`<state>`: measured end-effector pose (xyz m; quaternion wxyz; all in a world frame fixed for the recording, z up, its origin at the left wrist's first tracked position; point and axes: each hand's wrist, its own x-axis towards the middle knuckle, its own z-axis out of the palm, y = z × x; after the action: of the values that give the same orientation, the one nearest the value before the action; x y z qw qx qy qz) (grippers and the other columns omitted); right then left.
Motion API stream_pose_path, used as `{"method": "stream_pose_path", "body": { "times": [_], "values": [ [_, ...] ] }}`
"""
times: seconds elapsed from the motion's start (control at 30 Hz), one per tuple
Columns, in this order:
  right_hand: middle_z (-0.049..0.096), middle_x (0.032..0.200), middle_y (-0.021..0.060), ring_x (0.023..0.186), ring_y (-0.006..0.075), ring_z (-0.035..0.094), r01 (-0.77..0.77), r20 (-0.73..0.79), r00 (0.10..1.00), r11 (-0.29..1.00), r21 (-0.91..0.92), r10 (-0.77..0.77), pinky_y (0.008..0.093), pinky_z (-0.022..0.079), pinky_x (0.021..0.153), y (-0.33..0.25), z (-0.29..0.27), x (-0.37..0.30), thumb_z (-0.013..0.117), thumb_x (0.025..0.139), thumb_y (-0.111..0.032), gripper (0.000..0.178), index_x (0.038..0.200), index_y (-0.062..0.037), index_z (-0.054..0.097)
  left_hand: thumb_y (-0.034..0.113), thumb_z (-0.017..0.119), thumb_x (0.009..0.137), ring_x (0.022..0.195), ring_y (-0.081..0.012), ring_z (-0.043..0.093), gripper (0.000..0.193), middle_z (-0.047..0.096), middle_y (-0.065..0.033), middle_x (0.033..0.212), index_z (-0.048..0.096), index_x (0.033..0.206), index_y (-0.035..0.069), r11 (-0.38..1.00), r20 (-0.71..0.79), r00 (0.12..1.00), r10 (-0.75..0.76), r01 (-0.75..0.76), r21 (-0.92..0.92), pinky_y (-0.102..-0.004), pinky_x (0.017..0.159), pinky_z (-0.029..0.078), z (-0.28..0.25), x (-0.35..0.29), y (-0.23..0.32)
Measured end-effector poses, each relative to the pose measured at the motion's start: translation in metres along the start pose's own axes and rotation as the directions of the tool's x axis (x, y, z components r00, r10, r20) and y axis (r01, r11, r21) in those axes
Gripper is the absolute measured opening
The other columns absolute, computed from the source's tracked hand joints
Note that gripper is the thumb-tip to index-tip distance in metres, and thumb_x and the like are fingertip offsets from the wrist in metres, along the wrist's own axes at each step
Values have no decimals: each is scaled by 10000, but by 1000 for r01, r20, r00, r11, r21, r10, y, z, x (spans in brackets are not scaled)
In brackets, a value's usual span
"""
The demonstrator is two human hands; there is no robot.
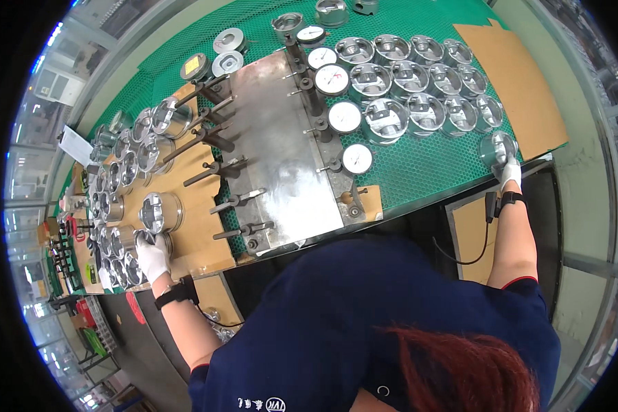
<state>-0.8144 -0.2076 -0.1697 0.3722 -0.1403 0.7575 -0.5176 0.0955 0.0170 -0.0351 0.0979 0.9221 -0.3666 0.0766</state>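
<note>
1. Right hand [511, 172], one: fingers closed round one metal piston [494, 148], near right.
2. Left hand [153, 256], one: fingers on one ringed piston [169, 244], near left; grip cannot be told.
3. Dial gauges [344, 117], five: centre.
4. Ranked pistons [426, 112], twelve: right, on green mat [419, 165].

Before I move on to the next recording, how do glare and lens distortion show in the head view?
Head view: strong glare whitens the lower part of the flat steel plate; head view: bright reflections fleck the metal pistons; head view: fisheye curvature bends the pale green panel at right, and the corners go black.
</note>
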Motion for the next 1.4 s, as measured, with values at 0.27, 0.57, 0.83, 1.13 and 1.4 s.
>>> {"method": "stream_pose_path", "body": {
  "times": [0.27,0.57,0.83,1.13,1.4],
  "values": [
    [559,1359,124,1024,186,617,336,82,939,942,-1,-335,318,540,848,-27,33,-120,760,911,-401,840,1554,-69,334,543,591,903,1086,-469,651,568,695,-272,1129,693,1127,32,995,340,938,-69,42,85,-512,938,511,-18,-22,18],
    [681,1206,98,882,133,658,646,926,211,756,108,-313,297,552,835,-82,156,-366,566,1014,-115,385,1389,-27,578,324,712,935,797,-102,657,374,727,-33,976,700,1129,4,335,619,755,216,538,-773,-253,720,530,-117,-92,131],
    [472,1419,219,1321,369,496,771,875,-141,504,390,-463,426,417,1110,-43,215,-446,966,611,-284,1201,1542,20,271,-21,659,857,1111,-335,661,586,621,-211,1247,458,1406,-57,2,628,450,635,812,-584,-352,958,527,-96,-138,198],
    [537,1300,242,1183,443,540,936,867,-224,149,319,-445,470,492,977,-47,228,-441,859,649,-160,972,1481,-9,379,154,865,713,1159,-439,592,925,549,-262,1329,368,1482,15,338,-36,482,876,-664,-667,-461,994,499,-59,-127,234],
    [657,1141,193,900,272,703,527,966,186,811,-254,181,346,593,794,-31,190,-410,726,897,-122,896,1591,1,172,230,906,652,1192,-455,544,947,529,-265,1332,414,1437,31,350,-143,566,812,-668,-657,-493,987,488,-19,-127,248]
  ]
}}
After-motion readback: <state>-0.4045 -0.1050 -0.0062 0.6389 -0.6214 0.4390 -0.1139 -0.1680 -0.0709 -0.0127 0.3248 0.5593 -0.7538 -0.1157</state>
